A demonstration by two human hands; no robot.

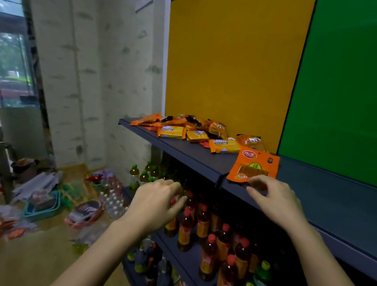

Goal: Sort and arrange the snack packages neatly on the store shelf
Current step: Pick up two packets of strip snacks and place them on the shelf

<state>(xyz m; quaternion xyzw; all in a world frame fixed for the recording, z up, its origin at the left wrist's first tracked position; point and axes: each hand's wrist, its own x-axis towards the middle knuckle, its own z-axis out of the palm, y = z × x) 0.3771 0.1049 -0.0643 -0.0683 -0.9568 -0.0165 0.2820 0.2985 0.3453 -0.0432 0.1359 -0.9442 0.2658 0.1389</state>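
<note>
An orange snack pouch [254, 166] stands tilted near the front edge of the dark grey top shelf [332, 198]. My right hand [275, 202] pinches its lower edge with thumb and fingers. My left hand [157, 204] hovers lower and to the left, in front of the shelf edge, fingers curled and holding nothing. Farther back on the shelf lies a loose pile of snack packages [185, 124], with several yellow cheese cracker packs [171, 132] in front and an orange bag [251, 142] at the pile's right end.
The shelf backs onto a yellow panel [231, 57] and a green panel [355, 87]. Lower shelves hold red-capped orange drink bottles [208, 254] and green bottles [261, 280]. Baskets [42, 207], water bottles and packaging litter the floor at left.
</note>
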